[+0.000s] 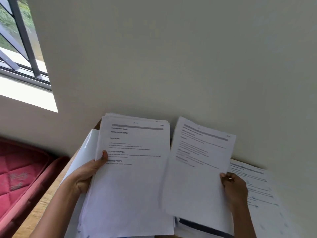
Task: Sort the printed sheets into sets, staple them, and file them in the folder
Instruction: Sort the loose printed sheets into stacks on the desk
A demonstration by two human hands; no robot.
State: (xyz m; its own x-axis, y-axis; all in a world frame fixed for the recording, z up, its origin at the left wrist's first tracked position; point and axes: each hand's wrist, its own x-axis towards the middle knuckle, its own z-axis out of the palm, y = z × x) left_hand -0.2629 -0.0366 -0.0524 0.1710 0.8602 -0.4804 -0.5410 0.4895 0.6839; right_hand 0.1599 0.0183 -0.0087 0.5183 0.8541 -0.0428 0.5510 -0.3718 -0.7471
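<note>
In the lower centre of the frame, the left hand gripped a thick stack of white printed sheets by its left edge, with the thumb pressed on the top page and the fingers hidden behind. The top page carried a grey header bar and bold headings, among them "TASK GOAL" and "TASK DESCRIPTION". Just behind the stack, at its left edge, stood a glossy white cover — whether it was the folder could not be told.

To the right of the stack, the right hand pinched a thin white printed sheet by its right edge, fingers curled round the paper. This sheet was tilted and blurred, its left edge just beside the stack; how many pages it made could not be told. Below it, at the bottom edge, a dark band showed across more white paper.

At the lower right, further printed pages lay flat against the wall, partly covered by the right hand.

A light wooden table ran along the lower left, and beside it — at the left edge — lay a red quilted mattress. A plain cream wall filled the upper frame, with a dark-barred window in the upper left corner.
</note>
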